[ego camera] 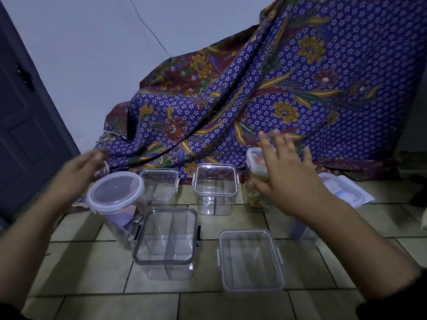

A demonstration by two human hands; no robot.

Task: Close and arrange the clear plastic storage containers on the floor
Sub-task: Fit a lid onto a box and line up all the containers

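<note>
My left hand point(78, 172) open and blurred just behind the round lidded container point(116, 199), my right hand point(288, 181) spread, grip empty, before the tall filled container point(257, 181), other clear containers on the floor point(92, 269) between and below.

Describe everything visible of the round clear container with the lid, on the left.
The round clear plastic container with a translucent white lid stands on the tiled floor, leaning slightly in this wide view. Its lid sits on the rim, with a small latch tab showing at the lower left edge. Through the wall, pale purple contents and what look like metal utensils show. It stands close beside the large square clear container with a dark-rimmed lid. The left hand is blurred just behind it; contact cannot be told.
</note>
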